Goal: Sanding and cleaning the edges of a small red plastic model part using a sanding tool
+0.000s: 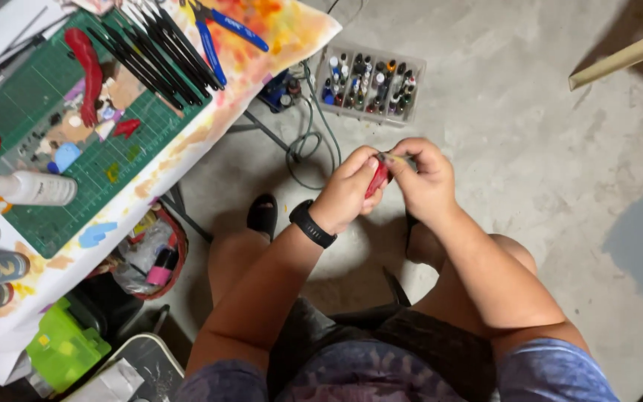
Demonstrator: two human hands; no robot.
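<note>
One paint-stained table (277,37) fills the left, its edge running diagonally beside the person's knee; bare concrete floor (530,149) lies open to the right. One green cutting mat (31,97) bearing black brushes (154,52). One clear tray of small bottles (370,83) on the floor ahead, cables beside it. Left hand (347,195) and right hand (426,179), touching, both closed on a small red piece (377,179) above the knees.
</note>
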